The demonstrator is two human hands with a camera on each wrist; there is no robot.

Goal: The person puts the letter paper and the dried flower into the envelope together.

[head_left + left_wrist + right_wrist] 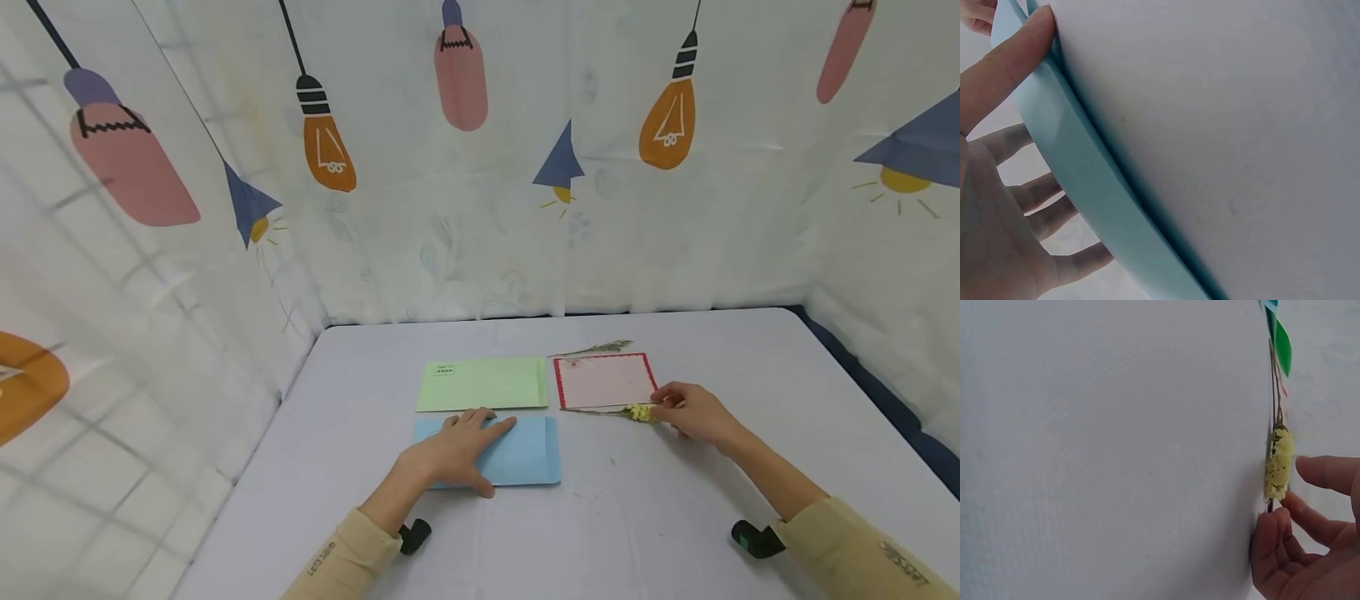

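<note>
Textures from my seat: blue envelope (528, 454), smooth matt paper | green envelope (480, 387), pretty much same paper | red-edged card (603, 382), flat paper too | yellow flower (1279, 464), rough, dry-looking | tabletop (360, 400), matt, fine-grained | curtain (495, 217), creased cloth | my beige sleeves (855, 546), matt fabric

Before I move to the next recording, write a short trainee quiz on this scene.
1. Which hand rests on the blue envelope?
2. True or false: the green envelope lies nearer the person than the blue one.
3. What lies along the near edge of the red-bordered card, beside the right hand? A) blue envelope; B) yellow-flowered sprig; C) green envelope.

Key: 1. The left hand. 2. False; it lies farther away. 3. B, the yellow-flowered sprig.
</note>
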